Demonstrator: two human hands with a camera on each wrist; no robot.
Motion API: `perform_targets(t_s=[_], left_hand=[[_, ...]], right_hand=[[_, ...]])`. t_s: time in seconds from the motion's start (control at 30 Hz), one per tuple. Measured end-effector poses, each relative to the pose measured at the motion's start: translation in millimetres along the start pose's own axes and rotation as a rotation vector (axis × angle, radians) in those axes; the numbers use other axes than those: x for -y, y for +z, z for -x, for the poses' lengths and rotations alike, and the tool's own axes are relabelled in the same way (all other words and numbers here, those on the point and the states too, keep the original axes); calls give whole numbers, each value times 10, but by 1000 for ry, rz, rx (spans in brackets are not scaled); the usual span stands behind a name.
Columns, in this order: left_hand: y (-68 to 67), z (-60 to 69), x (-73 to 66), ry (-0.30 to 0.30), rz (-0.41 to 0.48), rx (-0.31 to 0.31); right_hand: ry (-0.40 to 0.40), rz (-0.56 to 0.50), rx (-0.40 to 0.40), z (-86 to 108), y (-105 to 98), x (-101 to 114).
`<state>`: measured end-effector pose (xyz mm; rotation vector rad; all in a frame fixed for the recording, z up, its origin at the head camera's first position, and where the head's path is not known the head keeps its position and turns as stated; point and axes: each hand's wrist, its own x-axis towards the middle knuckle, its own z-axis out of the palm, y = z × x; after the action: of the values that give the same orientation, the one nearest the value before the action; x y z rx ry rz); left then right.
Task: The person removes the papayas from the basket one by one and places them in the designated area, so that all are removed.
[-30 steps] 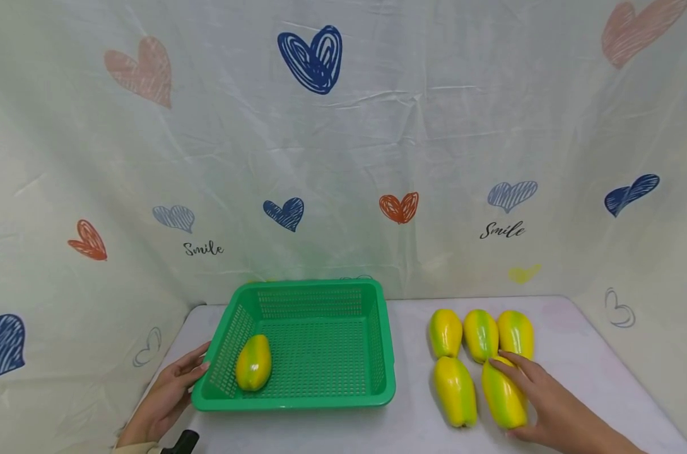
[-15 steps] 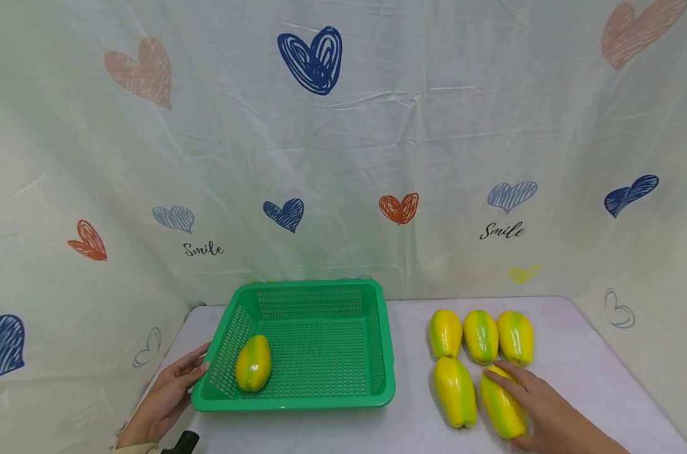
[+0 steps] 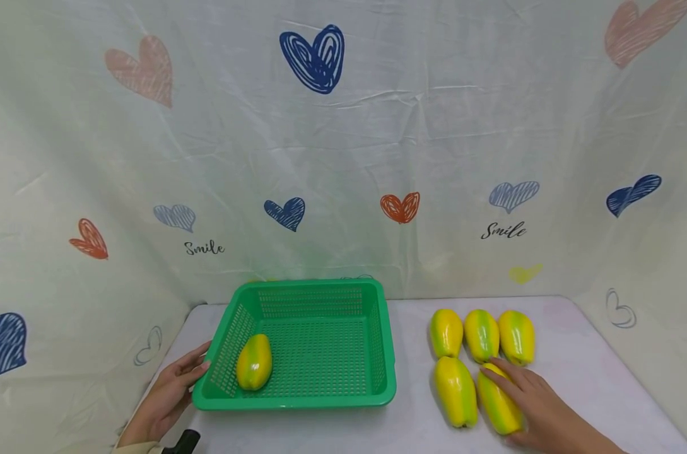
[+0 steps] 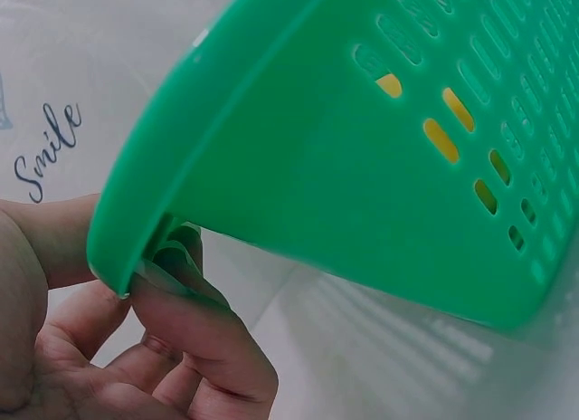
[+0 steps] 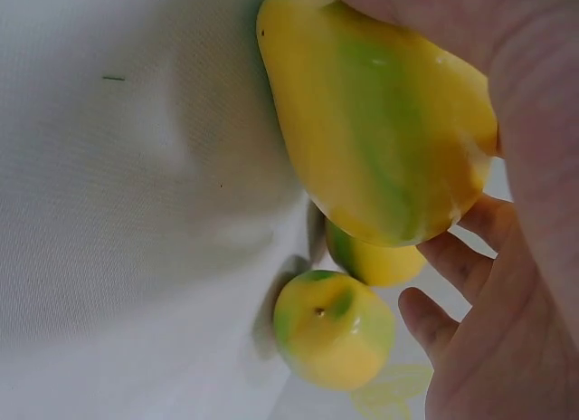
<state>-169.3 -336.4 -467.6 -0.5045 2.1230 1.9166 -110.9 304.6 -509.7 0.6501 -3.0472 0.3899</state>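
Note:
On the left of the head view a green plastic basket (image 3: 298, 403) stands with one yellow-green papaya (image 3: 254, 362) in its left part. My left hand (image 3: 170, 391) grips the basket's left rim; the left wrist view shows the thumb and fingers (image 4: 213, 338) pinching its edge. At the right, my right hand (image 3: 542, 403) holds a papaya (image 3: 498, 403) in the front row, fingers over its far end and thumb near its front end. The right wrist view shows that held papaya (image 5: 389, 130) close up, tapered end upward.
Left of the held fruit lies another papaya (image 3: 455, 392). Behind are three more in a row: a left papaya (image 3: 447, 334), a middle papaya (image 3: 482, 336) and a right papaya (image 3: 516, 338). A heart-printed white curtain (image 3: 343, 145) hangs behind the pale table (image 3: 411, 435).
The right hand and its papaya have shifted slightly toward the front edge and left, away from the back row. My left hand and the basket have stayed in place.

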Motion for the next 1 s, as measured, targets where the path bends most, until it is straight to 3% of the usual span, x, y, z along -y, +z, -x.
perform_targets(t_s=[0.23, 0.43, 0.6, 0.83, 1.0], left_hand=[[-3, 4, 15, 9, -2, 0], [-11, -10, 15, -2, 3, 9], [-10, -11, 16, 0, -2, 10], [-3, 4, -4, 5, -7, 20], [1, 13, 2, 8, -8, 14]], right_hand=[[-49, 58, -67, -17, 36, -23], [-177, 87, -221, -40, 93, -89], [-234, 95, -257, -59, 119, -137], [-239, 91, -268, -54, 61, -118], [-163, 86, -229, -75, -80, -36]])
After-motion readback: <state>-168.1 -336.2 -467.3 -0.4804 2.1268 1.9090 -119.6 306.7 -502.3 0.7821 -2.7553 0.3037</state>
